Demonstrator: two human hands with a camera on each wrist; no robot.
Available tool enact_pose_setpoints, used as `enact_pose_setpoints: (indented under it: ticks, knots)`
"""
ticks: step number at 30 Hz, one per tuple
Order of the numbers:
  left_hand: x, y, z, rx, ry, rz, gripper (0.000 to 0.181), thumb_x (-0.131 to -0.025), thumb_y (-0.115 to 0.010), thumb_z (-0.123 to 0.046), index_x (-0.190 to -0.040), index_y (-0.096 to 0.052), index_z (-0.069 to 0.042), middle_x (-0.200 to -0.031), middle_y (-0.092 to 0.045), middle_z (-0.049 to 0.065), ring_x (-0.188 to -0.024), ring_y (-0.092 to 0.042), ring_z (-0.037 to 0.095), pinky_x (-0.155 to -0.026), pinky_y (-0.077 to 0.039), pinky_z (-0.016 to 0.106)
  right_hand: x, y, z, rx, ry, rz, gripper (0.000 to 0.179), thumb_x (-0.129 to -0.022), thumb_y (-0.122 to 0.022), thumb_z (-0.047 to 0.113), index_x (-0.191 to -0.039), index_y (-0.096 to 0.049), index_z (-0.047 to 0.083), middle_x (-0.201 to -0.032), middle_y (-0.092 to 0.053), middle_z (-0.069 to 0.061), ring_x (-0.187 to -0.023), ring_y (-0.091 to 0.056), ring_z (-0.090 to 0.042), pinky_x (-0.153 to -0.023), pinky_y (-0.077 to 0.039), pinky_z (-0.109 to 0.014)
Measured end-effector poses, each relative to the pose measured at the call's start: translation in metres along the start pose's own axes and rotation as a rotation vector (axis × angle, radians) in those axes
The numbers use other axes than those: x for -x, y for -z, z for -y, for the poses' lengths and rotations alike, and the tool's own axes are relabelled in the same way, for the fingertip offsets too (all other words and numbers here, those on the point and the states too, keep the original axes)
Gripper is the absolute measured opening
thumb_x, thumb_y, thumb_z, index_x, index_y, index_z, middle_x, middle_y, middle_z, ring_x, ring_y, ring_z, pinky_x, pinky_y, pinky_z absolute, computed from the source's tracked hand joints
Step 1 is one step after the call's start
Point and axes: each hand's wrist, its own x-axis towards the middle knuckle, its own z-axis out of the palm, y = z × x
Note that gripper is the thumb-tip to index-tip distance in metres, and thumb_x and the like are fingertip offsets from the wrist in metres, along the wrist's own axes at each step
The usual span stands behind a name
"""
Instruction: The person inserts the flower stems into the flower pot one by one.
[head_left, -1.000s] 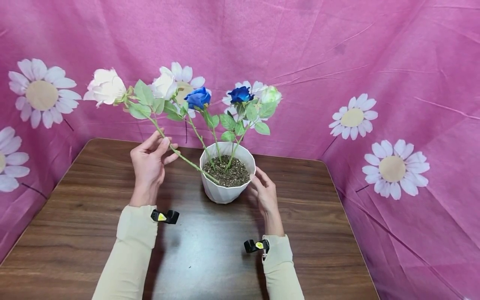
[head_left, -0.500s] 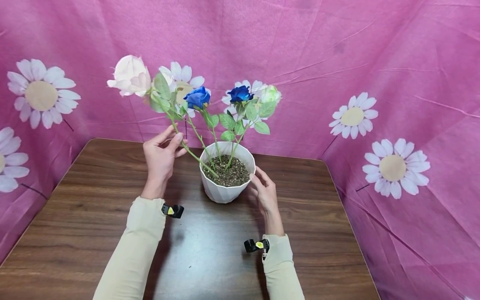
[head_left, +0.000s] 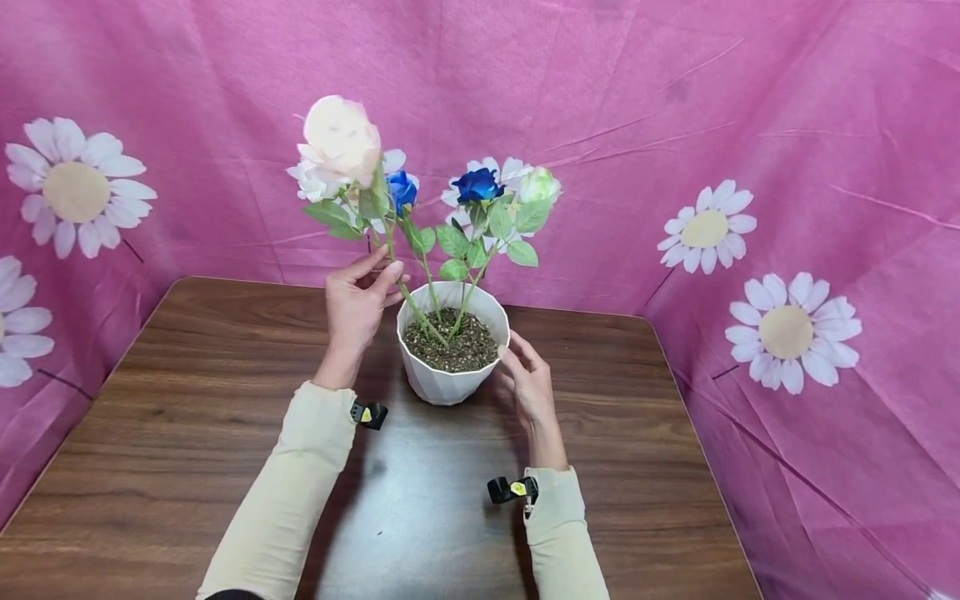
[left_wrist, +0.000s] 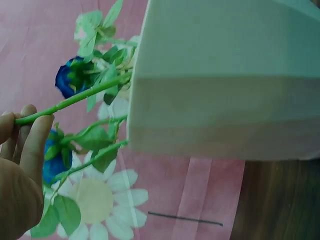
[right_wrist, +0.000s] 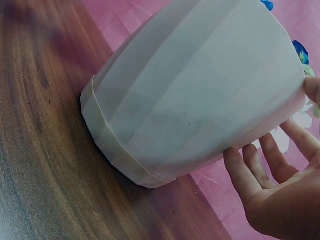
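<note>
In the head view a white faceted flowerpot [head_left: 442, 385] filled with dark soil [head_left: 467, 348] stands on the table. My left hand [head_left: 356, 307] pinches the green stem of a pale pink rose [head_left: 341, 137] between thumb and fingers. That stem slants down into the pot; whether its end is in the soil is hard to tell. My right hand [head_left: 531, 383] holds the pot's right side, thumb by the rim and fingers along the outer wall [right_wrist: 185, 95]. Two blue roses [head_left: 478, 185] and a greenish-white rose [head_left: 538, 187] rise from the soil. A white rose [head_left: 311, 182] is partly hidden behind the pink one.
The pot rests on a dark wooden table [head_left: 630, 433], towards its far edge. Behind and beside the table hangs a pink cloth [head_left: 600, 83] printed with large daisies. Black camera bands [head_left: 369, 415] sit on both wrists.
My left hand has moved right with the pink rose, swinging its bloom from far left to more upright, in front of the white rose. The right hand and pot have stayed in place.
</note>
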Motion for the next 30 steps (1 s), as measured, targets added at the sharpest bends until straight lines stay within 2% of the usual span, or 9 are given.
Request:
enact_pose_setpoints:
  ticks: [2, 5, 7, 14, 17, 20, 23, 26, 30]
  knots:
    - [0.001, -0.005, 0.002, -0.01, 0.012, 0.017, 0.034, -0.088, -0.069, 0.016, -0.121, -0.063, 0.014, -0.08, -0.073, -0.007, -0.065, -0.072, 0.006, -0.057, -0.06, 0.022, 0.0, 0.0, 0.0, 0.009, 0.003, -0.003, 0.045, -0.1, -0.061, 0.006, -0.143, -0.053, -0.002, -0.134, -0.057, -0.022, -0.104, -0.065, -0.02, -0.094, -0.057, -0.041]
    - [0.003, -0.012, 0.006, -0.04, 0.025, 0.035, 0.035, -0.087, -0.07, 0.015, -0.121, -0.064, 0.014, -0.08, -0.073, -0.006, -0.066, -0.071, 0.004, -0.057, -0.059, 0.02, 0.0, 0.001, 0.0, 0.021, 0.0, -0.007, 0.045, -0.099, -0.062, 0.006, -0.143, -0.054, -0.002, -0.134, -0.057, -0.02, -0.103, -0.065, -0.02, -0.097, -0.055, -0.047]
    - [0.004, -0.017, 0.009, -0.046, 0.035, 0.049, 0.034, -0.088, -0.07, 0.015, -0.121, -0.064, 0.014, -0.082, -0.074, -0.001, -0.066, -0.071, 0.004, -0.057, -0.059, 0.021, 0.0, 0.0, 0.001, 0.023, -0.006, -0.007, 0.045, -0.099, -0.062, 0.007, -0.143, -0.054, -0.001, -0.135, -0.057, -0.02, -0.104, -0.065, -0.02, -0.097, -0.056, -0.047]
    - [0.007, -0.031, 0.018, -0.163, 0.023, 0.127, 0.032, -0.089, -0.072, 0.009, -0.12, -0.067, 0.01, -0.098, -0.072, 0.026, -0.068, -0.07, 0.002, -0.06, -0.062, 0.028, 0.0, 0.0, 0.002, 0.016, -0.014, 0.006, 0.046, -0.1, -0.061, 0.007, -0.145, -0.052, -0.001, -0.137, -0.055, -0.024, -0.108, -0.063, -0.022, -0.095, -0.057, -0.041]
    - [0.006, -0.037, 0.021, -0.197, 0.004, 0.177, 0.031, -0.089, -0.072, 0.009, -0.12, -0.067, 0.01, -0.099, -0.071, 0.029, -0.069, -0.069, 0.001, -0.06, -0.062, 0.03, 0.0, 0.0, 0.002, 0.015, -0.013, 0.005, 0.047, -0.1, -0.062, 0.008, -0.145, -0.052, -0.001, -0.137, -0.054, -0.025, -0.108, -0.063, -0.023, -0.096, -0.057, -0.043]
    - [0.004, -0.041, 0.021, -0.23, -0.018, 0.204, 0.031, -0.089, -0.072, 0.009, -0.119, -0.068, 0.01, -0.098, -0.071, 0.029, -0.069, -0.068, 0.001, -0.056, -0.061, 0.026, -0.001, -0.001, 0.003, 0.014, -0.013, -0.001, 0.046, -0.1, -0.062, 0.008, -0.144, -0.053, -0.001, -0.136, -0.055, -0.023, -0.106, -0.063, -0.023, -0.097, -0.056, -0.046]
    - [0.003, -0.044, 0.022, -0.278, -0.05, 0.193, 0.029, -0.088, -0.073, 0.01, -0.117, -0.07, 0.01, -0.097, -0.072, 0.027, -0.069, -0.069, 0.007, -0.053, -0.059, 0.021, -0.001, -0.001, 0.003, 0.01, -0.02, -0.007, 0.046, -0.1, -0.062, 0.007, -0.144, -0.054, 0.0, -0.134, -0.056, -0.023, -0.105, -0.063, -0.022, -0.096, -0.056, -0.045]
    - [0.004, -0.046, 0.022, -0.332, -0.088, 0.166, 0.027, -0.086, -0.073, 0.011, -0.113, -0.071, 0.01, -0.095, -0.073, 0.025, -0.071, -0.072, 0.021, -0.053, -0.057, 0.018, -0.001, -0.001, 0.002, 0.01, -0.029, -0.006, 0.046, -0.1, -0.062, 0.007, -0.144, -0.053, -0.001, -0.135, -0.055, -0.023, -0.106, -0.063, -0.022, -0.092, -0.058, -0.038]
    - [0.003, -0.049, 0.024, -0.401, -0.124, 0.154, 0.025, -0.086, -0.073, 0.009, -0.111, -0.072, 0.011, -0.093, -0.074, 0.023, -0.074, -0.072, 0.034, -0.053, -0.055, 0.015, 0.0, -0.001, 0.003, 0.01, -0.024, -0.014, 0.046, -0.099, -0.062, 0.007, -0.144, -0.053, -0.001, -0.136, -0.055, -0.022, -0.106, -0.063, -0.02, -0.096, -0.057, -0.042]
